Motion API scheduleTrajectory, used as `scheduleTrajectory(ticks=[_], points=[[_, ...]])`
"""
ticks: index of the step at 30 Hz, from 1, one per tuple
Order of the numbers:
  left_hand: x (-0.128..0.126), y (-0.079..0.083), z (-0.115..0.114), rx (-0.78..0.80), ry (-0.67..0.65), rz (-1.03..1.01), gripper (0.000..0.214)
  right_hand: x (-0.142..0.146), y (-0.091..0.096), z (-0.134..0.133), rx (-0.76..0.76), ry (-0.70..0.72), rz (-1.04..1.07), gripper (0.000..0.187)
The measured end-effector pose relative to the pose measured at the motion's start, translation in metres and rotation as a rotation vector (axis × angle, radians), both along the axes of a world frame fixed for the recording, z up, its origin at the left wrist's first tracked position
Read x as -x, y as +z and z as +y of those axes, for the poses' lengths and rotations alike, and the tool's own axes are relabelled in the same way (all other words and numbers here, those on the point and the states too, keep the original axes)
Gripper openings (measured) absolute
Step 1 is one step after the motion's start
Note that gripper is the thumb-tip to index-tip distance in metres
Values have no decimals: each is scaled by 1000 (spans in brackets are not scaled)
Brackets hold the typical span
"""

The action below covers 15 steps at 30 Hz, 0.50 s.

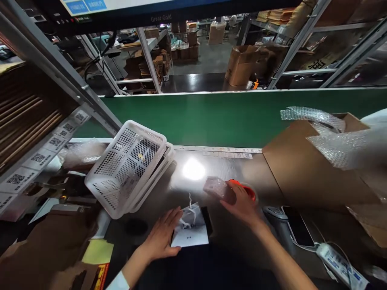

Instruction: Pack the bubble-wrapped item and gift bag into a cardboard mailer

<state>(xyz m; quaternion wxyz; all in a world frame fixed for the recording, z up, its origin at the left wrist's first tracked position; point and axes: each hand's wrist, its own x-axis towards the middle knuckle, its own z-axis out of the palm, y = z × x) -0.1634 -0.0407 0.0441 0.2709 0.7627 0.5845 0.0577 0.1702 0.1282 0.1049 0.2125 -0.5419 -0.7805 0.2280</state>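
Head view: the left hand (161, 237) lies flat, fingers spread, on a white packet (191, 229) at six o'clock on the steel worktop (193, 171). The right hand (242, 201) pinches a bubble-wrapped item (216, 188) over an orange tape dispenser (249, 191), just toward one o'clock of the packet. At two o'clock an open cardboard box (302, 169) already holds bubble wrap (314, 117); neither the item nor the packet is inside it. White baskets (130, 167) lean at ten o'clock.
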Motion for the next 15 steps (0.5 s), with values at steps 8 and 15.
scheduleTrajectory(ticks=[8,15], points=[[3,-1,4,21,-82,-137,113,9,41,-65,-166,678,156,79],[6,-16,3,129,111,-320,132,74,12,-89,34,818,-297,70]])
